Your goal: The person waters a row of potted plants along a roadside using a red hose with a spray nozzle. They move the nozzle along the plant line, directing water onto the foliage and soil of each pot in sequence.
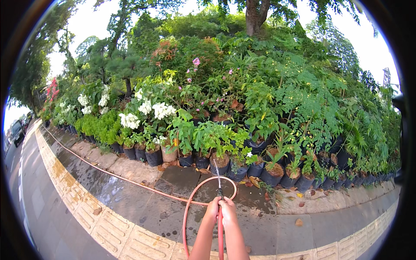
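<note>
Both of my hands close around the front end of an orange-red garden hose [220,239]. My left hand [213,207] and my right hand [228,208] meet just behind its black nozzle [220,192]. A thin jet of water [217,174] leaves the nozzle and runs towards a plant in a black grow bag [219,163] in the front row. Beyond my hands the hose makes a loop [194,191] over the wet paving. From there a long stretch of hose [107,171] lies along the pavement to the far left.
Several potted plants in black bags [154,157] line the kerb strip [130,169], with white-flowered shrubs [162,110] and dense greenery behind. Yellow tactile paving [110,227] curves along the pavement. A puddle [110,188] shines at left. A vehicle [17,132] is on the road at far left.
</note>
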A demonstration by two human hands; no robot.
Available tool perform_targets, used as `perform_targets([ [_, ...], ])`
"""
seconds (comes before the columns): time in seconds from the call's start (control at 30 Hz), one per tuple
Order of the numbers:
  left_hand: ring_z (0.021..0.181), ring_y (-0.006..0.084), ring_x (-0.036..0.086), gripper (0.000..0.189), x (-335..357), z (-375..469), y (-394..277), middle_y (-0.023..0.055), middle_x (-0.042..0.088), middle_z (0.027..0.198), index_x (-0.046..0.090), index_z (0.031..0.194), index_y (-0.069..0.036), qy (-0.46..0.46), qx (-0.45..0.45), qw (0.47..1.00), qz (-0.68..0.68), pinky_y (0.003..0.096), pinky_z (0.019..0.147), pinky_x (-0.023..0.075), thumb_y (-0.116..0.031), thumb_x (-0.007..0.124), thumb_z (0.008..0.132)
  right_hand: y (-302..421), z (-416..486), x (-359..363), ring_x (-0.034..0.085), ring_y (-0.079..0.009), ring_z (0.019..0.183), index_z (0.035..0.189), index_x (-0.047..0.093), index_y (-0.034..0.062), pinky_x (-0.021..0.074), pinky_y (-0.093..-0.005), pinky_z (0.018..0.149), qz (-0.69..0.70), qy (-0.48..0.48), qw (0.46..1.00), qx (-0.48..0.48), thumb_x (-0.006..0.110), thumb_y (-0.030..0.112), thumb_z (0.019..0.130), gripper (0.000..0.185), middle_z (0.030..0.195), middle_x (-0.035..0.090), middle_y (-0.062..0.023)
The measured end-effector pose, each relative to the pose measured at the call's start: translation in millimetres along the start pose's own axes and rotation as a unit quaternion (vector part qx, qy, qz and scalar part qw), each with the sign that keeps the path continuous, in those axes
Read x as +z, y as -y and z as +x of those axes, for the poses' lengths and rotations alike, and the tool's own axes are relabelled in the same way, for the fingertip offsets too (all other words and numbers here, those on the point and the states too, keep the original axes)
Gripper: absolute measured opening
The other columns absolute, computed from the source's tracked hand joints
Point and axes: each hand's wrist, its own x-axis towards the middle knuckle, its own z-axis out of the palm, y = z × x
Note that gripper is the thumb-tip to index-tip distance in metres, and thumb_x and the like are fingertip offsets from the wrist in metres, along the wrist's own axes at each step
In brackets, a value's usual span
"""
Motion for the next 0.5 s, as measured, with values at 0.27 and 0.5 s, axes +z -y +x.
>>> perform_targets([
  [0.27,0.036,0.0088,0.039,0.028,5,2,7,-0.0023,0.048,0.053,0.059,0.070,-0.010,0.008,0.005,1.000,-0.006,0.0250,0.033,0.0273,-0.030,0.051,0.089,4,0,-9,0.051,-0.0110,0.048,0.113,0.055,0.0026,0.0394,-0.0266,0.035,0.013,-0.013,1.000,-0.005,0.054,0.009,0.086,0.028,0.076,0.057,-0.0043],
  [0.5,0.032,0.0093,0.036,0.029,13,-4,4,-0.0032,0.047,0.050,0.062,0.074,-0.009,-0.044,0.033,0.998,-0.013,0.0245,0.029,0.0245,-0.032,0.052,0.088,-1,3,-9,0.050,-0.0111,0.047,0.117,0.053,0.0031,0.0385,-0.0260,0.034,0.013,0.005,1.000,-0.007,0.054,0.008,0.086,0.031,0.076,0.056,-0.0041],
])
